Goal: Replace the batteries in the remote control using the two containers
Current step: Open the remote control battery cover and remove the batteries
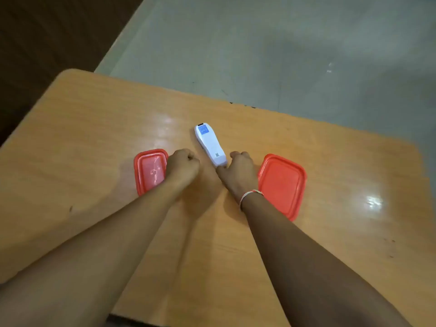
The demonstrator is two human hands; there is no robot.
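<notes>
The white remote control [210, 145] is lying back-up on the wooden table [94, 119], between two containers with red lids, and my right hand [238, 172] is touching its near end with curled fingers. My left hand [182, 165] is resting as an empty fist just beside the smaller container [149, 171], while the larger container [282, 185] is sitting just beside my right wrist.

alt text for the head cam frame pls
A white remote control lies back-up on a wooden table, the right hand touching its near end. The left hand is fisted beside it; red-lidded containers sit left and right.
</notes>
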